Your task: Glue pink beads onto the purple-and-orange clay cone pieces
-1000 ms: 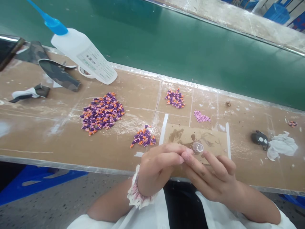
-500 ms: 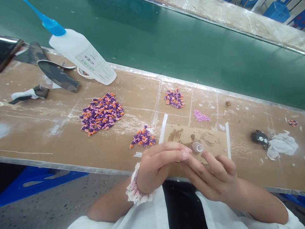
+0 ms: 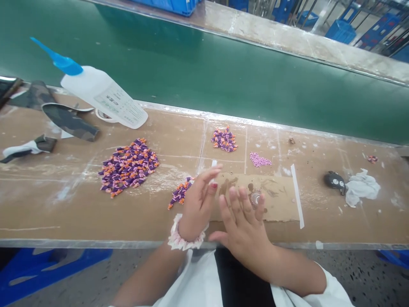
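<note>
My left hand [image 3: 196, 207], with a frilly scrunchie [image 3: 185, 236] round its wrist, is raised over the left end of a cardboard piece [image 3: 281, 207]. Its fingers are stretched and nothing shows in them. To its right, my right hand [image 3: 244, 228] is back up with fingers spread, apart from the left hand. Just beyond its fingertips, a small clear cup [image 3: 255, 197] stands on the stained cardboard. A small heap of purple and orange pieces [image 3: 179, 194] is partly hidden by my left hand. Pink beads [image 3: 259, 160] lie beyond the cardboard.
A large pile of purple-orange pieces [image 3: 128, 166] lies left, a smaller cluster [image 3: 224, 140] farther back. A white bottle with blue nozzle [image 3: 107, 96] leans at back left by camouflage strips [image 3: 70, 123]. A black toy-like object [image 3: 334, 181] and crumpled tissue [image 3: 362, 187] lie right. Behind runs a green belt [image 3: 204, 72].
My hands, touching at the fingers before, have come apart. The right hand has turned back up with its fingers spread. The camera view has shifted, showing more of the far side.
</note>
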`<state>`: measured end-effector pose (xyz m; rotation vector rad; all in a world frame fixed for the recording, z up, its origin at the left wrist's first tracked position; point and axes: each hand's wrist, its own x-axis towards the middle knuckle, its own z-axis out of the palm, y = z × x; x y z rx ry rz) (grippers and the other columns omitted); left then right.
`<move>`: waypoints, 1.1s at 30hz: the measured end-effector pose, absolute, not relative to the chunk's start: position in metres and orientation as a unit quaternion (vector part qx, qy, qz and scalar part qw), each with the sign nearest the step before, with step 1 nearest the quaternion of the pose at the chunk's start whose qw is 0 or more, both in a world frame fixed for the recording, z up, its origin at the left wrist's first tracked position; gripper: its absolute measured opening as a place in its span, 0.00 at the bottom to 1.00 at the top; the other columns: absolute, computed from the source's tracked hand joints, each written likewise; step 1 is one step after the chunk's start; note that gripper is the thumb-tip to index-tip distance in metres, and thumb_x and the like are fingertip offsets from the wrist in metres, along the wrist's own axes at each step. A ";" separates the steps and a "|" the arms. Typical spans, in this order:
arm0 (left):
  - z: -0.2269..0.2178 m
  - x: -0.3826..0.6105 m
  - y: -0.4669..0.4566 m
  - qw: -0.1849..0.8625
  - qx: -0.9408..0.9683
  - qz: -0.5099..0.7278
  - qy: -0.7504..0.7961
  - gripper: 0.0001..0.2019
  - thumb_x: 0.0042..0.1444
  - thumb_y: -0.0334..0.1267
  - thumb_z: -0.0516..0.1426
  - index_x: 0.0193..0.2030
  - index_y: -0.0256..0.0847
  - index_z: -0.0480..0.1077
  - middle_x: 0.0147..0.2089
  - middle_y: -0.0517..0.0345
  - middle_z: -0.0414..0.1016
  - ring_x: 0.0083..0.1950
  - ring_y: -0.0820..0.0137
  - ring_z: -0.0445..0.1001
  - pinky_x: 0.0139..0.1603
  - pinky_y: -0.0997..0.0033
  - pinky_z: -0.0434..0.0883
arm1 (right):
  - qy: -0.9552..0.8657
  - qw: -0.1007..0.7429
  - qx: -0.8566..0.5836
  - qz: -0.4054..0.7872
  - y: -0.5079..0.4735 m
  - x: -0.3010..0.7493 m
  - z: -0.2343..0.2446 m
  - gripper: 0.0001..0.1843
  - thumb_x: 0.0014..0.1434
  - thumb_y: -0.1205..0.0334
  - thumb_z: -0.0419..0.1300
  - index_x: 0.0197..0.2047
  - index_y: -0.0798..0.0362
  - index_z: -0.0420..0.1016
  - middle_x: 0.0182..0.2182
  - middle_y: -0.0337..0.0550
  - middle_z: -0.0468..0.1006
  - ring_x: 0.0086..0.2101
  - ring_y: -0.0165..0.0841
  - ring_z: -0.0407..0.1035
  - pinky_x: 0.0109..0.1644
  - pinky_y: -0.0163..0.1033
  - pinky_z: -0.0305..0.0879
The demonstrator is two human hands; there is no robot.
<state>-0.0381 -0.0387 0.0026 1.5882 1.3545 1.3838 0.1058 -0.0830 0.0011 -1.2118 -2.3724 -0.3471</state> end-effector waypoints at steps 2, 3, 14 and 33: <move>-0.003 -0.050 -0.034 0.173 0.673 0.453 0.558 0.18 0.65 0.38 0.52 0.61 0.44 0.65 0.70 0.44 0.59 0.73 0.55 0.53 0.69 0.45 0.57 | -0.859 0.213 -0.451 -0.112 -0.082 0.095 -0.007 0.38 0.63 0.38 0.48 0.63 0.61 0.65 0.63 0.58 0.66 0.70 0.46 0.35 0.71 0.65 0.23; -0.006 -0.057 -0.033 0.117 0.697 0.414 0.574 0.22 0.64 0.38 0.54 0.64 0.45 0.63 0.73 0.45 0.52 0.75 0.52 0.43 0.71 0.41 0.49 | -0.861 0.204 -0.455 -0.101 -0.081 0.092 -0.011 0.40 0.63 0.36 0.47 0.64 0.62 0.63 0.63 0.58 0.65 0.70 0.45 0.34 0.71 0.63 0.21; -0.008 -0.100 -0.052 0.021 0.719 0.264 0.643 0.33 0.63 0.37 0.55 0.71 0.60 0.46 0.75 0.54 0.44 0.75 0.51 0.33 0.69 0.30 0.28 | -0.862 0.173 -0.471 -0.075 -0.080 0.085 -0.025 0.43 0.63 0.37 0.48 0.67 0.65 0.57 0.67 0.55 0.56 0.71 0.42 0.31 0.71 0.59 0.17; -0.010 -0.118 -0.036 0.022 0.731 0.342 0.590 0.31 0.60 0.31 0.58 0.67 0.60 0.57 0.77 0.67 0.37 0.75 0.42 0.38 0.70 0.29 0.44 | -0.447 0.602 -0.401 0.525 -0.073 0.127 0.021 0.18 0.61 0.58 0.57 0.29 0.47 0.48 0.24 0.32 0.48 0.23 0.29 0.51 0.21 0.33 0.53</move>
